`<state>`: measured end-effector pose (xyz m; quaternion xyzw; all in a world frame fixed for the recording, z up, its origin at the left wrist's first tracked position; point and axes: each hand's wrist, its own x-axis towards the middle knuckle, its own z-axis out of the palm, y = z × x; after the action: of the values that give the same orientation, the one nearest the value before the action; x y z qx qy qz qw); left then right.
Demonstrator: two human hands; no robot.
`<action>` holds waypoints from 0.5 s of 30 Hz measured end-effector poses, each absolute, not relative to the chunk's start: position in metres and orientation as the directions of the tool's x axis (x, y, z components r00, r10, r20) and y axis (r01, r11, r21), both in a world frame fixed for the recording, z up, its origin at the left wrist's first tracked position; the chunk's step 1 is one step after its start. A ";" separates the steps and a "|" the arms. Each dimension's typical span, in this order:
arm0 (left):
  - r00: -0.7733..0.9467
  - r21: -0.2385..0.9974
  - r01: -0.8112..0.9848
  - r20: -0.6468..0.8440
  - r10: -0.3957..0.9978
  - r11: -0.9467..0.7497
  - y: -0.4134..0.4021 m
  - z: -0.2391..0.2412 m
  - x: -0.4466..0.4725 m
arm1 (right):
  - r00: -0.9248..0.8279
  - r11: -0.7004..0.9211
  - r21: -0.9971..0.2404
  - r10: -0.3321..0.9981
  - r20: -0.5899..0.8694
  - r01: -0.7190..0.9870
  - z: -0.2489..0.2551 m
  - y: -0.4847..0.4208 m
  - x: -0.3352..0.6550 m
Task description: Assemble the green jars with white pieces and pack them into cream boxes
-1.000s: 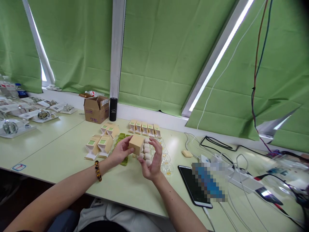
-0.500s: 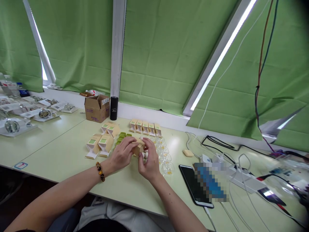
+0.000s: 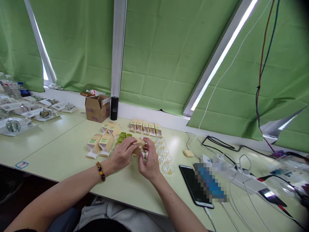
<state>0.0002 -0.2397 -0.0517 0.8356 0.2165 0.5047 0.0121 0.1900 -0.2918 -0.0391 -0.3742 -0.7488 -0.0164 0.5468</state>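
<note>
One near edge of the pale table [image 3: 130,190] passes below both forearms; a strip of its top lies between that edge and the hands. Phone [image 3: 193,185]: right of the right forearm, apart from it. Left hand [image 3: 123,153]: fingers closed over a small cardboard box [image 3: 138,146]; thumb hidden. Right hand [image 3: 150,161]: part curled, thumb and fingers parted around the box's right end; cannot tell whether it grips. Box sits tilted between the hands. Side room narrow: green containers [image 3: 122,137] just beyond the left hand, clear plastic pieces [image 3: 167,158] just right of the right hand. Left cartons [image 3: 105,146] lie left of the containers. Farther: a row of five cartons [image 3: 145,128], then brown carton [image 3: 96,109] and black cylinder [image 3: 114,109] near the wall; green curtain [image 3: 154,58] behind.
</note>
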 end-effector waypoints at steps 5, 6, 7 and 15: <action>0.434 0.261 0.355 0.805 0.405 -0.898 -0.242 -0.048 0.000 | -0.094 0.696 -0.469 0.606 0.790 0.544 -0.044 -0.288 0.188; 0.438 0.254 0.366 0.802 0.407 -0.895 -0.243 -0.047 0.000 | -0.079 0.689 -0.484 0.614 0.785 0.539 -0.044 -0.287 0.188; 0.439 0.242 0.381 0.802 0.405 -0.892 -0.244 -0.047 0.001 | -0.062 0.683 -0.497 0.618 0.784 0.535 -0.045 -0.287 0.189; 0.394 0.216 0.444 0.825 0.406 -0.870 -0.242 -0.052 0.001 | 0.145 0.635 -0.687 0.689 0.710 0.353 -0.036 -0.291 0.192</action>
<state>0.0014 -0.2416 -0.0520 0.8345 0.2545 0.4883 -0.0195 0.1918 -0.2909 -0.0355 -0.4067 -0.6406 0.1315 0.6379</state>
